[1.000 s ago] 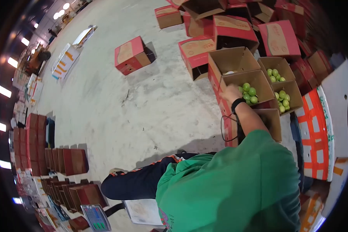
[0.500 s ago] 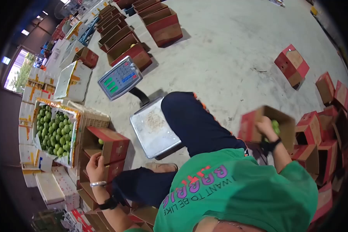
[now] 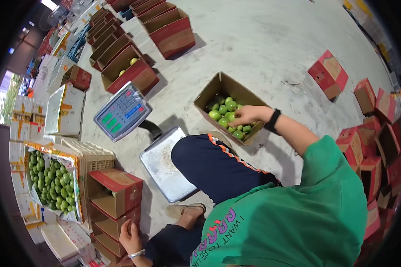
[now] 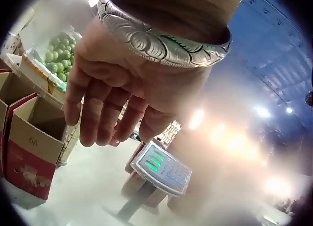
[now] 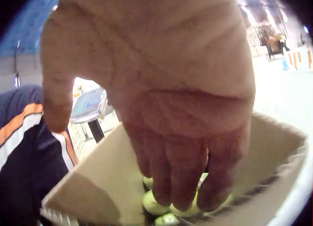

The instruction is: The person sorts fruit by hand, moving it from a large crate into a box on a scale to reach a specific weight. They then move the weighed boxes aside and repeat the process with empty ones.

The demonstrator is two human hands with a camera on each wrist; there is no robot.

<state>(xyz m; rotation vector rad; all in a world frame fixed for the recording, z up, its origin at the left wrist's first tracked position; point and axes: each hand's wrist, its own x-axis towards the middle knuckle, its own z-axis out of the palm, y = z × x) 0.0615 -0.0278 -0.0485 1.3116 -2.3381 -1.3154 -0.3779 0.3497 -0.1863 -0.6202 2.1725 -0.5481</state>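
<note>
My right hand reaches into an open cardboard box of round green fruits on the floor, in front of the bent knee. In the right wrist view its fingers point down with their tips on the fruits, and the thumb stands apart. My left hand hangs loosely beside a stack of red and brown boxes, holding nothing. The left wrist view shows its relaxed fingers below a silver bangle.
Between the legs and the boxes stands a platform scale with its display raised on a post. A crate of green fruits is at the left. Rows of open boxes line the far floor, and a heap of boxes lies at the right.
The view has swung left from the stacked boxes. My right hand has moved the fruit box leftward to the floor in front of the knee, let its wall go and reached onto the fruits.
</note>
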